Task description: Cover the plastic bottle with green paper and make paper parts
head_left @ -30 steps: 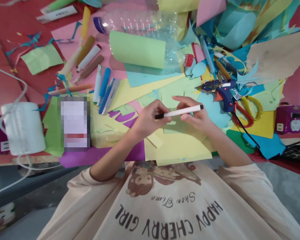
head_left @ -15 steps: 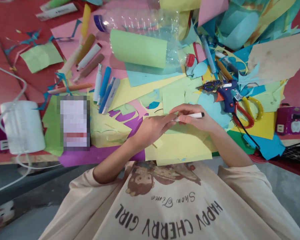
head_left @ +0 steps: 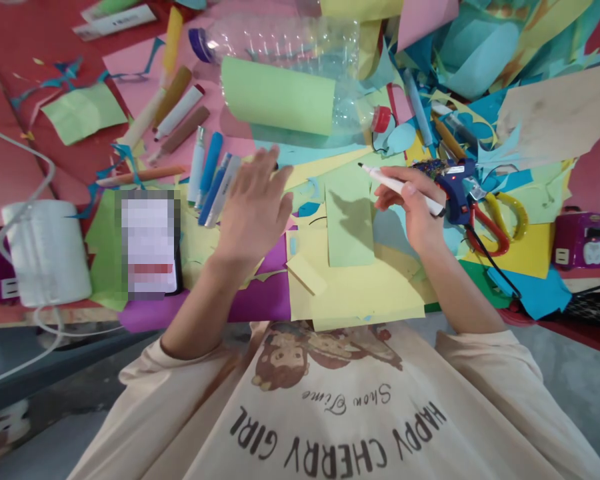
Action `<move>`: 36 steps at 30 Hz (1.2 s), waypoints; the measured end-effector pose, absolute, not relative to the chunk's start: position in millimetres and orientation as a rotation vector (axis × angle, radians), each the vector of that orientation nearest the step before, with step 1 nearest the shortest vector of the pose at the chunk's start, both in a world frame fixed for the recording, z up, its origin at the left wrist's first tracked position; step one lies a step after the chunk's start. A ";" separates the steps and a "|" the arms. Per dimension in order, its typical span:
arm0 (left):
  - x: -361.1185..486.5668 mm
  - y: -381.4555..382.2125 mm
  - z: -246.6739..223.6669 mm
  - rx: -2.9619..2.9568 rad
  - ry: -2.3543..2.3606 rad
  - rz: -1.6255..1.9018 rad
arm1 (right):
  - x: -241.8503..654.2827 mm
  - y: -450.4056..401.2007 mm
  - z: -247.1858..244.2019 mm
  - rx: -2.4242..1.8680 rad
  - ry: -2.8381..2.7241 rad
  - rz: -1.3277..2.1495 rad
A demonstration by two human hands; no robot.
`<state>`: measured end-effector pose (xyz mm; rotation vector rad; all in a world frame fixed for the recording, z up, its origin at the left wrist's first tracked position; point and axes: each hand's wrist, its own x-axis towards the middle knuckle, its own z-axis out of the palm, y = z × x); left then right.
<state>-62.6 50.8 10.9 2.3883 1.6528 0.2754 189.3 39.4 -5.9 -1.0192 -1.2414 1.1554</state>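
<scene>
In my right hand (head_left: 417, 207) is a white marker (head_left: 393, 180), held between thumb and fingers. Its bare black tip points up and left, above a pale green paper rectangle (head_left: 350, 240). That rectangle lies on a pale yellow sheet (head_left: 380, 293), with the shadow of my right hand across it. My left hand (head_left: 255, 213) is open, fingers apart and palm down, over paper scraps beside several blue and white markers (head_left: 209, 170). A small dark bit shows by its fingertips, too little to name. A folded yellow strip (head_left: 307, 275) lies on the yellow sheet.
A clear plastic bottle (head_left: 280, 40) and another with green paper (head_left: 280, 97) around it lie at the back. A blue glue gun (head_left: 457, 187) and red-and-yellow scissors (head_left: 510, 220) are at right. At left are a phone (head_left: 147, 240) and a white device (head_left: 47, 253) with cables.
My hands have parted. The left moved up and left and opened; the right moved up and right with the marker, whose black tip now shows. The green rectangle is uncovered.
</scene>
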 end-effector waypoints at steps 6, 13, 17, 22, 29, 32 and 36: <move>-24.6 18.5 -7.9 2.719 0.737 0.010 | 190.1 43.2 -12.2 -1.152 -1.219 1.168; -7.6 -0.4 -18.7 2.747 0.581 -0.118 | 189.7 45.0 -20.2 -1.158 -1.276 1.271; -7.8 -0.4 -22.2 2.740 0.586 -0.110 | 189.4 46.2 -25.6 -1.239 -1.356 1.252; -6.9 -0.7 -25.0 2.709 0.593 -0.130 | 189.7 47.5 -29.4 -1.263 -1.410 1.232; -6.5 -4.0 -23.5 2.727 0.611 -0.121 | 188.1 47.9 -20.1 -1.157 -1.396 1.233; -5.3 -5.3 -22.6 2.732 0.620 -0.102 | 183.9 46.9 -7.2 -1.150 -1.379 1.287; -4.3 -6.0 -24.0 2.732 0.635 -0.096 | 174.0 50.8 -1.3 -1.157 -1.408 1.475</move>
